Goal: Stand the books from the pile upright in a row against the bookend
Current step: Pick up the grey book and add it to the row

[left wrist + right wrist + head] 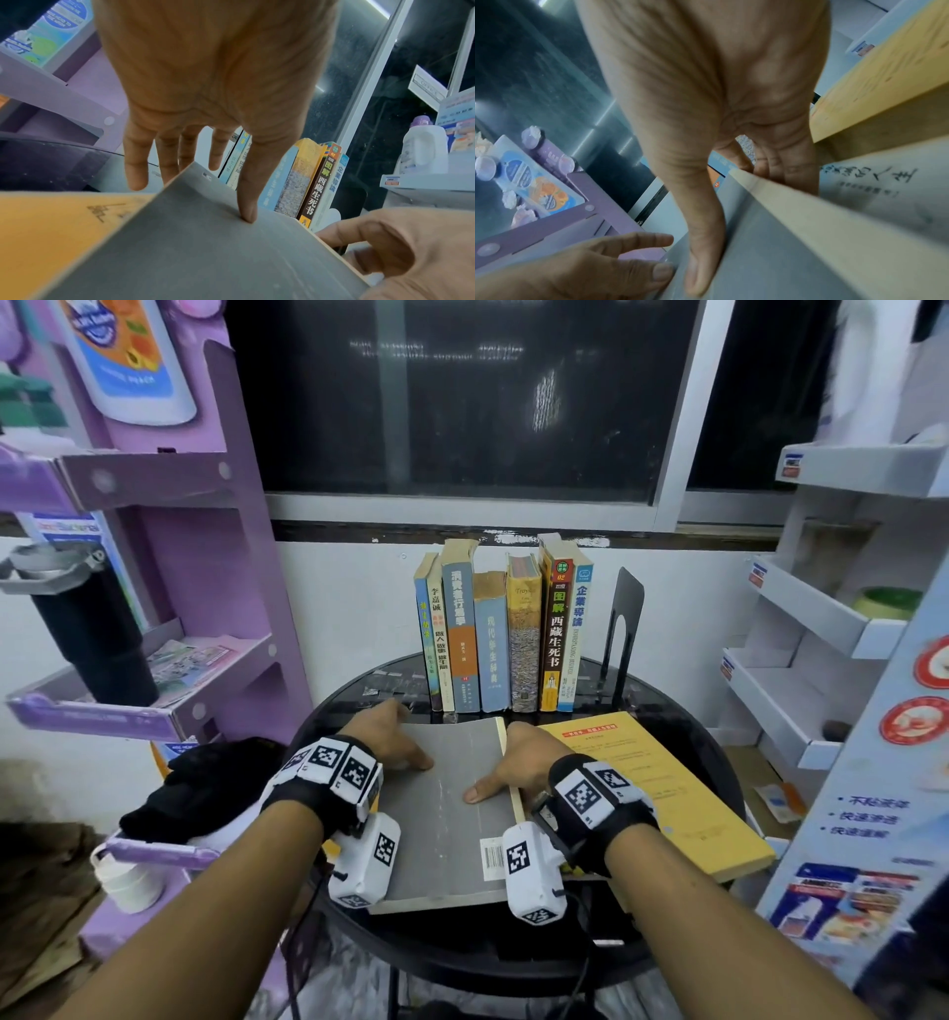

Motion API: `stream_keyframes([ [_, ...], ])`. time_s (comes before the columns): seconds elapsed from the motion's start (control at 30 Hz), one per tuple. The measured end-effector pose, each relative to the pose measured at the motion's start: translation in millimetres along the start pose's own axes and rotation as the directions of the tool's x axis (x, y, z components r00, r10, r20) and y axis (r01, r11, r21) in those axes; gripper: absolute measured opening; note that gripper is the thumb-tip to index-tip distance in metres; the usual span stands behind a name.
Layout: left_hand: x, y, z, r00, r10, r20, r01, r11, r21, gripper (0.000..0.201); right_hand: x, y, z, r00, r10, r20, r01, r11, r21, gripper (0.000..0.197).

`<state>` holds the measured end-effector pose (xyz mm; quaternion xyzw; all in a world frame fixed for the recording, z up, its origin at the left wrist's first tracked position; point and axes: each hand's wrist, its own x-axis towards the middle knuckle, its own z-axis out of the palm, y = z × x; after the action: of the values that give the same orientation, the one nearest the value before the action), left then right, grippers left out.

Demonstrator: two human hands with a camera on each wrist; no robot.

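A grey book point(447, 819) lies on top of a yellow book point(657, 788) on the round black table point(688, 716). My left hand point(398, 737) holds its far left corner, thumb point(248, 211) pressed on the cover, fingers reaching past the edge. My right hand point(506, 762) grips its right side, thumb point(700, 272) on the cover and fingers down against the lettered spine. Behind stands a row of several upright books point(503, 634). The black bookend point(624, 629) is to their right, with a small gap between it and the last book. The grey cover point(205, 253) fills the left wrist view.
A purple shelf unit point(179, 546) stands close on the left with a black tumbler point(97, 639) on it. A black cloth point(205, 788) lies at its lower shelf. White shelves point(821, 629) rise on the right. A wall and dark window back the table.
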<state>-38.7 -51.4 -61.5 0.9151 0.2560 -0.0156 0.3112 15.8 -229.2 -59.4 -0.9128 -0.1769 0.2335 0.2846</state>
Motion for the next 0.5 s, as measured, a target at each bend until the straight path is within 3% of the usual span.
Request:
stream_keyframes([
  [0.07,-1.1,0.7,-2.5,1.0,0.007,-0.007,-0.007,0.999,-0.042,0.077,2.6,2.8,-0.8,1.0,-0.005,-0.011,0.006,0.998,0.057,0.097],
  [0.27,-5.2,1.7,-18.5,0.999,0.025,-0.038,-0.036,0.953,-0.301,0.067,-15.9,-1.2,-19.5,0.997,-0.024,-0.073,0.038,0.977,0.208,0.073],
  [0.5,-6.9,20.8,-37.6,0.997,0.042,-0.065,-0.073,0.797,-0.599,0.053,-31.3,-9.0,-47.1,0.982,-0.157,-0.11,0.186,0.914,0.36,0.091],
])
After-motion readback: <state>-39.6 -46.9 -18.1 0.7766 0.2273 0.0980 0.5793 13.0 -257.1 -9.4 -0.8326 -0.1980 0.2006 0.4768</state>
